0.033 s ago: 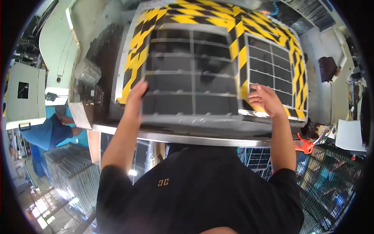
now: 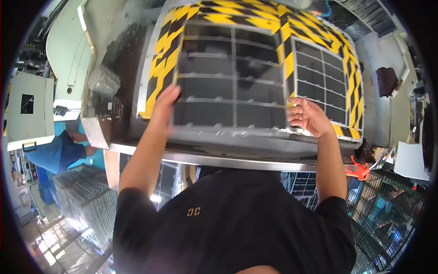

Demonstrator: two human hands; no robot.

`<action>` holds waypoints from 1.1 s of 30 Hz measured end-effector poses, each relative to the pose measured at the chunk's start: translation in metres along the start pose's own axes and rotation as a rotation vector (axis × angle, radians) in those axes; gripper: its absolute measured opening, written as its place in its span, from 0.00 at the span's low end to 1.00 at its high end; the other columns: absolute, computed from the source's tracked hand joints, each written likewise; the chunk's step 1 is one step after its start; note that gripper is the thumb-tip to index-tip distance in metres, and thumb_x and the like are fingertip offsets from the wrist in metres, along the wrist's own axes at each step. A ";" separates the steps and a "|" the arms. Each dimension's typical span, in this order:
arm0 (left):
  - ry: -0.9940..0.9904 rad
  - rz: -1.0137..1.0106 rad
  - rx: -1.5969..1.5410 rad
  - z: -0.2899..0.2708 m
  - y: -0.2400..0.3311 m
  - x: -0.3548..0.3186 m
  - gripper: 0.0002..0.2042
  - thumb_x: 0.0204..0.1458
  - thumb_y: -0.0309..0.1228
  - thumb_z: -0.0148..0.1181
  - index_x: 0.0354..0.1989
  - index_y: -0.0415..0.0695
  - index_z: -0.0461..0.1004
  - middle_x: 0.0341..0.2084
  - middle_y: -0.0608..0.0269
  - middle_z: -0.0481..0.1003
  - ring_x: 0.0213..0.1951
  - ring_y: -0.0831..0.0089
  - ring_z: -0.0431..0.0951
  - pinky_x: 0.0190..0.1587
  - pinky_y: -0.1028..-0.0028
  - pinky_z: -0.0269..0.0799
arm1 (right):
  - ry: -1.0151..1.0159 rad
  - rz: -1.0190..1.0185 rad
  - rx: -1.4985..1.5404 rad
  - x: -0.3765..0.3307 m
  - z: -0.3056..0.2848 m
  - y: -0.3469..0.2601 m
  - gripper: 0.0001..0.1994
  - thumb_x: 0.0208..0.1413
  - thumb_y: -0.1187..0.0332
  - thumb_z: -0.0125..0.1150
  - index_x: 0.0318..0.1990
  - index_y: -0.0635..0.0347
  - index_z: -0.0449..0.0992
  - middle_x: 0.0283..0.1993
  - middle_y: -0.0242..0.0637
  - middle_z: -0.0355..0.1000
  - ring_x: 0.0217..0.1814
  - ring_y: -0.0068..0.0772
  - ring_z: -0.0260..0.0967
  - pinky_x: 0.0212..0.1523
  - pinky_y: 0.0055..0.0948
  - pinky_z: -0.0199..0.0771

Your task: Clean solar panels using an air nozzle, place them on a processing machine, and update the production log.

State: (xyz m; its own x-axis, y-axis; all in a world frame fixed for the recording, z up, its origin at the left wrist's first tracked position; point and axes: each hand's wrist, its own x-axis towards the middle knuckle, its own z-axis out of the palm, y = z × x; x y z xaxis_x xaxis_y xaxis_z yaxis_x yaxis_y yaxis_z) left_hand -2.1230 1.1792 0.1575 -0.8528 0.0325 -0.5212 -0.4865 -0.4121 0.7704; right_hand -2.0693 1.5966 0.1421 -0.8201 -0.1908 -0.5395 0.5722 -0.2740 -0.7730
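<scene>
A rectangular metal-framed panel with dark panes in a grid (image 2: 258, 116), slightly blurred, lies or hovers over a bed taped in yellow and black stripes (image 2: 285, 32). My left hand (image 2: 166, 105) is closed on its left edge near the front corner. Beside the right edge is my right hand (image 2: 310, 118), fingers loosely bent and apart; whether the fingertips touch the frame I cannot tell. A second, similar gridded panel (image 2: 321, 75) sits within the stripes farther right.
A metal rail (image 2: 219, 164) runs along the bench front. An orange-red nozzle-like tool (image 2: 359, 170) is at the right. Racks of thin frames (image 2: 84, 192) stand at lower left. Another person's blue clothing (image 2: 52, 153) shows at far left, near a pale box (image 2: 32, 109).
The panel has shifted slightly to the right and away from me in the picture. The gap between it and my right hand has narrowed. My left hand has moved along with it.
</scene>
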 end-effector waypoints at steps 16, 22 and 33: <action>-0.606 0.676 1.991 -0.049 0.034 0.124 0.35 0.47 0.36 0.66 0.65 0.54 0.58 0.68 0.58 0.53 0.68 0.51 0.49 0.69 0.59 0.49 | 0.259 0.049 -0.106 0.095 0.040 0.040 0.09 0.56 0.71 0.62 0.43 0.53 0.71 0.24 0.20 0.63 0.20 0.12 0.56 0.21 0.16 0.57; -0.667 0.652 1.992 -0.056 0.032 0.133 0.37 0.47 0.37 0.66 0.67 0.55 0.57 0.69 0.62 0.50 0.70 0.51 0.46 0.70 0.56 0.44 | 0.317 0.082 -0.144 0.101 0.040 0.039 0.11 0.55 0.70 0.64 0.45 0.55 0.73 0.22 0.20 0.62 0.19 0.13 0.55 0.21 0.16 0.58; -0.657 0.649 1.933 -0.059 0.029 0.136 0.37 0.45 0.35 0.67 0.66 0.54 0.59 0.69 0.63 0.51 0.70 0.52 0.46 0.70 0.57 0.43 | 0.355 0.077 -0.202 0.100 0.047 0.036 0.12 0.54 0.69 0.65 0.46 0.55 0.73 0.23 0.21 0.67 0.19 0.11 0.60 0.20 0.14 0.61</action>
State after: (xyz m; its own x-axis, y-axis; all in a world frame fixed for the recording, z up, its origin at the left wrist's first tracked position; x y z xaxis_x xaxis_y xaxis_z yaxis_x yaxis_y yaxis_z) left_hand -2.2421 1.1180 0.0870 -0.6541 0.7122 -0.2549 0.6564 0.7018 0.2766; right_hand -2.1310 1.5235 0.0758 -0.7439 0.1431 -0.6527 0.6495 -0.0747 -0.7567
